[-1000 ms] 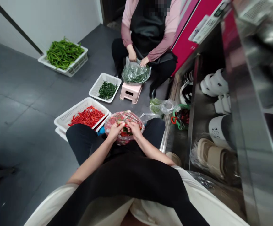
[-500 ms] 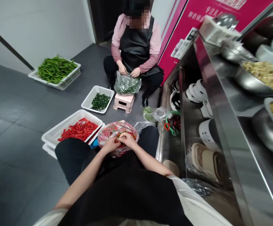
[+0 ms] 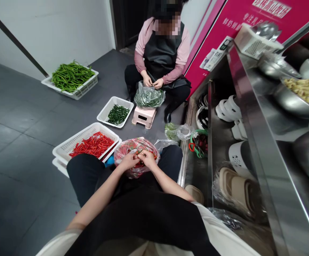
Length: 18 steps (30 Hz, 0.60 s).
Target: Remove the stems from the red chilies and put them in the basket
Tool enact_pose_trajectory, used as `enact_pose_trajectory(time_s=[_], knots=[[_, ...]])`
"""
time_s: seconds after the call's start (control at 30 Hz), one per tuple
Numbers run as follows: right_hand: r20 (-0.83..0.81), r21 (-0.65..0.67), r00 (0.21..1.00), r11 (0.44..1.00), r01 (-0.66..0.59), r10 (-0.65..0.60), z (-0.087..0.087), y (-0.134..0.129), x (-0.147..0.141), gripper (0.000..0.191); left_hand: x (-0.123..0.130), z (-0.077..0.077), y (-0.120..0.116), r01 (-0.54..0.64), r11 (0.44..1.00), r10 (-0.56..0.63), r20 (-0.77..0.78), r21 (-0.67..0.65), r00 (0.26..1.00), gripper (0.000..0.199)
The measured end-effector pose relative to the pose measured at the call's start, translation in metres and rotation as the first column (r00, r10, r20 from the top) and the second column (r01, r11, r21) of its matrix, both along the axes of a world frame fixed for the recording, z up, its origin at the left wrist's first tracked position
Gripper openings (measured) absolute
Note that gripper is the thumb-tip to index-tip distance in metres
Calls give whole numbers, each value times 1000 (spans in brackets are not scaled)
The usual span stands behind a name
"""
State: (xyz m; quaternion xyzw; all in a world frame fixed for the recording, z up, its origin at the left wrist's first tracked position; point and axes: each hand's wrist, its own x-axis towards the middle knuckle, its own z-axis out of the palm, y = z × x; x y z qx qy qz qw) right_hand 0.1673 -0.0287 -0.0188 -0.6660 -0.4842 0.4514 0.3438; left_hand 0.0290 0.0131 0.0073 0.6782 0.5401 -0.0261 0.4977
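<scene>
Between my knees sits a clear plastic bag (image 3: 122, 149) of red chili peppers, with some green stems showing. My left hand (image 3: 128, 162) is closed in a pinch over the bag's opening, at a small red chili pepper. Fingertips of my right hand (image 3: 148, 159) are closed at the same spot, almost touching the left ones. My fingers largely cover the pepper. Left of the bag, a white plastic basket (image 3: 63, 144) holds a heap of red chili peppers (image 3: 94, 145); it is stacked on another white basket.
Opposite sits a co-worker (image 3: 161, 49), hands at a bag of green peppers (image 3: 149, 99) on a pink stool (image 3: 144, 116). White baskets hold green peppers (image 3: 118, 114) and long green vegetables (image 3: 72, 76). A metal shelf (image 3: 261, 149) with bowls and containers runs along my right.
The view has shifted slightly, so everything appears a little further right. My hands stay together over the bag, with the fingers slightly rearranged.
</scene>
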Motion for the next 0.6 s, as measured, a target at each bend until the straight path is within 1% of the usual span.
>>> enact_pose_trajectory(time_s=[0.03, 0.07, 0.13, 0.17, 0.2, 0.27, 0.3, 0.37, 0.4, 0.43, 0.47, 0.53, 0.6], knots=[[82, 48, 996, 998, -29, 25, 1, 1, 1, 16, 1, 0, -1, 16, 1000, -16, -10, 12, 1000, 20], [183, 108, 981, 990, -86, 65, 3, 2, 3, 15, 3, 1, -1, 36, 999, -35, -24, 16, 999, 24], [376, 189, 913, 952, -240, 156, 6, 7, 5, 11, 2, 4, 1, 65, 998, -65, -54, 3, 996, 28], [442, 191, 876, 934, -303, 194, 6, 11, 7, 11, -1, 7, 4, 67, 998, -67, -71, -1, 995, 28], [484, 165, 845, 925, -343, 227, 5, 15, 8, 12, -7, 10, 10, 62, 998, -61, -88, 12, 994, 28], [499, 36, 807, 923, -383, 316, 0, 21, 11, 13, -27, 19, 28, 40, 993, -26, -124, 113, 992, 27], [487, -66, 787, 914, -400, 380, -3, 23, 12, 13, -42, 24, 40, 28, 981, 0, -149, 190, 989, 27], [463, -286, 735, 869, -404, 495, -11, 23, 15, 13, -77, 28, 68, 13, 942, 66, -225, 337, 972, 31], [464, -375, 710, 844, -384, 529, -15, 22, 18, 14, -97, 27, 83, 19, 923, 95, -276, 384, 957, 33], [480, -437, 690, 829, -348, 543, -18, 19, 20, 16, -118, 23, 98, 34, 910, 113, -327, 413, 938, 34], [505, -475, 673, 825, -306, 540, -21, 17, 24, 20, -138, 15, 111, 48, 906, 130, -385, 420, 914, 35], [549, -505, 653, 829, -239, 522, -25, 13, 31, 32, -176, -8, 133, 65, 918, 153, -500, 392, 852, 36], [577, -548, 611, 812, -202, 542, -28, 12, 39, 56, -209, -35, 146, 44, 941, 163, -564, 335, 809, 36]])
